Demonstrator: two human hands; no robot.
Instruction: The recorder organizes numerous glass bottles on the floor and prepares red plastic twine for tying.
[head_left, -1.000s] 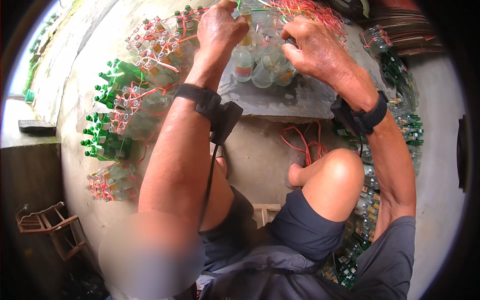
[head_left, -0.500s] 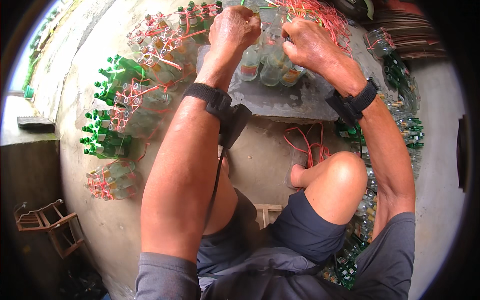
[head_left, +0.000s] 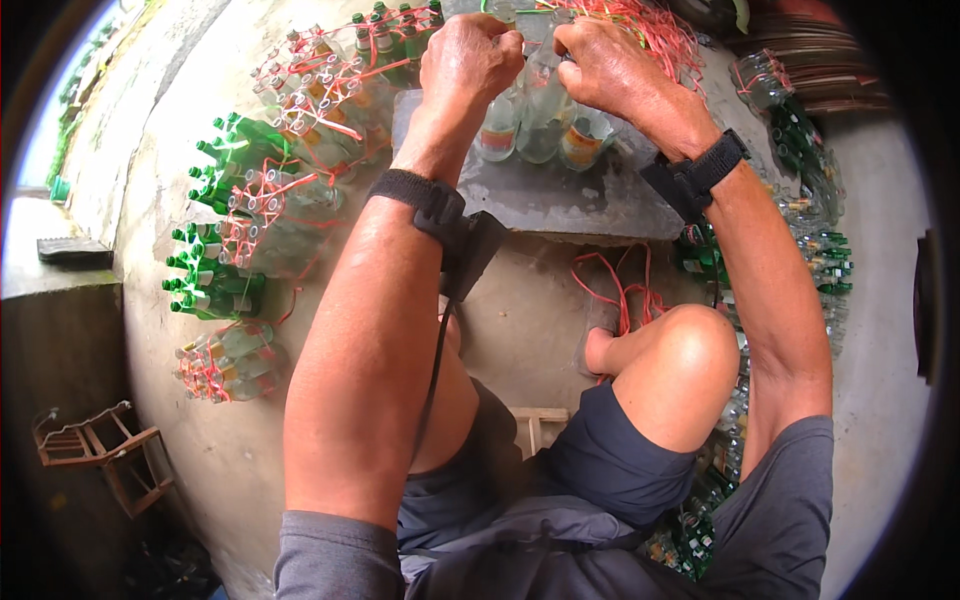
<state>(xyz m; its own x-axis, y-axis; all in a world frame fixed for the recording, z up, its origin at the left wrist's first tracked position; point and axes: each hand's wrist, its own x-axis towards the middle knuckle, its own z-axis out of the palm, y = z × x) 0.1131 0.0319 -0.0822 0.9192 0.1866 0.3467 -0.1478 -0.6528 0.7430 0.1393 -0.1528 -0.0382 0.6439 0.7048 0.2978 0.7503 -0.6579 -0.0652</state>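
At the top centre several clear glass bottles (head_left: 535, 135), some labelled, stand close together on a grey slab (head_left: 540, 205). My left hand (head_left: 470, 60) is closed above their left side, beside a green plastic strip (head_left: 497, 8); what its fingers hold is hidden. My right hand (head_left: 615, 70) is curled over their right side, a small dark item partly showing at its fingers, too hidden to name. Behind it lies a tangle of red and pale-green plastic strips (head_left: 660, 40).
Strapped bundles of clear bottles (head_left: 310, 95) and green bottles (head_left: 215, 270) stand at left; more bottles (head_left: 800, 150) line the right. A wooden stool (head_left: 105, 450) is at lower left. Red strips (head_left: 620, 290) hang by my right foot (head_left: 598, 350).
Over the last second my left hand moved right and a little down, then stayed nearly still. My right hand has shifted slightly up and left since half a second ago.
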